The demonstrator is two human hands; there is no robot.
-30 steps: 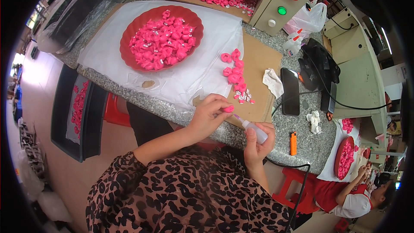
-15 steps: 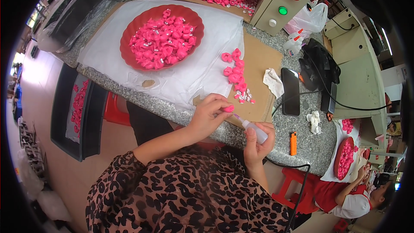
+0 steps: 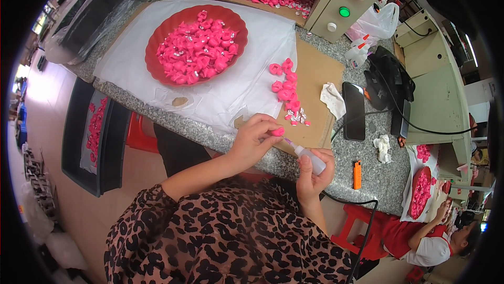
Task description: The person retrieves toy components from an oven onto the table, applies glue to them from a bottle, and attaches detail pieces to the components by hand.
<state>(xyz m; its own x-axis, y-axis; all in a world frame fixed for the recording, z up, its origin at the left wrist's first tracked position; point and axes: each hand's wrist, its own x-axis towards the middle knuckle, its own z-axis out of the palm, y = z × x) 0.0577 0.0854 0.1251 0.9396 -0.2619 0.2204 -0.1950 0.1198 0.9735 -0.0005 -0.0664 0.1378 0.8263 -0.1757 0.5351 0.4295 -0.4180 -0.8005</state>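
Note:
My left hand (image 3: 255, 139) pinches a small pink piece (image 3: 278, 132) between thumb and fingertips, near the table's front edge. In my right hand (image 3: 315, 171) is a translucent white squeeze bottle (image 3: 311, 160); its thin purplish tip points up and left at the pink piece. Whether tip and piece touch is too small to tell. Just beyond my hands, several more pink pieces (image 3: 286, 95) lie in a loose column on brown cardboard (image 3: 314, 79), with small pink-and-white bits (image 3: 297, 116) at the near end.
A scalloped red bowl (image 3: 152, 55) heaped with pink pieces stands on white sheeting (image 3: 123, 68). To the right lie a cloth scrap (image 3: 332, 100), a black phone (image 3: 353, 111) and an orange lighter (image 3: 357, 174). A grey box (image 3: 326, 11) stands behind. A co-worker (image 3: 430, 244) sits at the far right.

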